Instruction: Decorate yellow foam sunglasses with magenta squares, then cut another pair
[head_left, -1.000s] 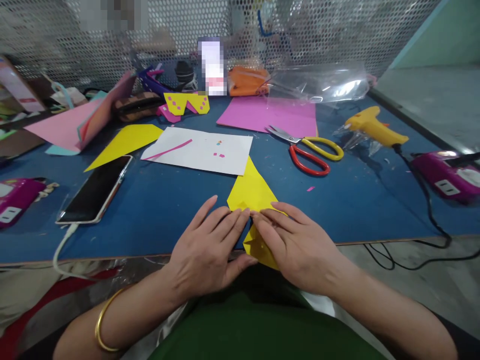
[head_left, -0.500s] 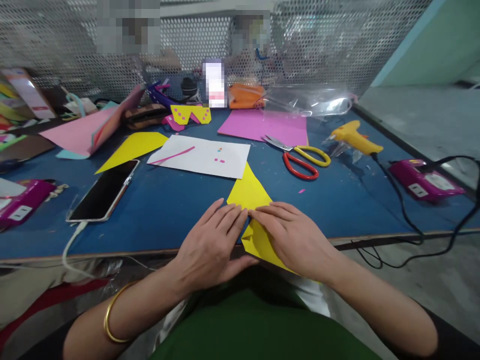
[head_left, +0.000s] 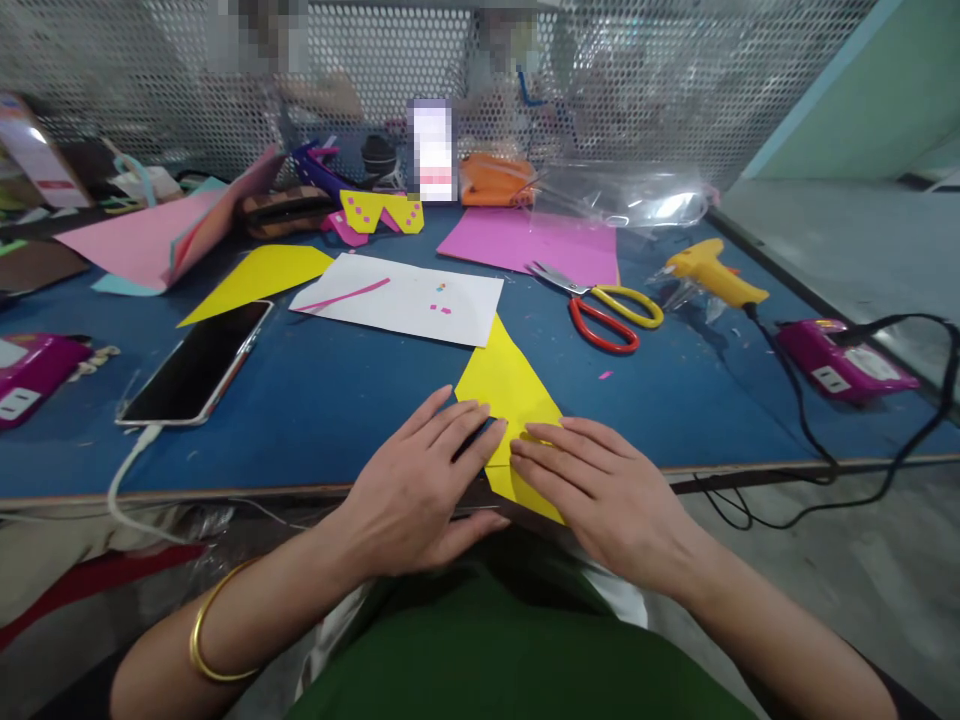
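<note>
A sheet of yellow paper [head_left: 504,372] lies at the table's front edge, its near part reaching over the edge. My left hand [head_left: 424,475] rests by its left side, fingers stretched out and fingertips on the paper. Flat on the right part of the sheet is my right hand [head_left: 611,490], its fingers extended. A crease line crosses the paper between the hands. White paper [head_left: 405,300], bearing a pink strip and small pink bits, touches the yellow sheet's far corner.
Red-and-yellow-handled scissors [head_left: 600,310] lie right of the white paper, near a yellow glue gun [head_left: 716,272] with a cord. Pink paper [head_left: 536,240] lies behind. At left are a charging phone [head_left: 199,365], another yellow piece [head_left: 259,280] and a purple power socket [head_left: 37,375].
My right hand has slid slightly right and its fingers have spread flatter. The paper's near part, raised and wrinkled before, now lies flatter with a crease showing.
</note>
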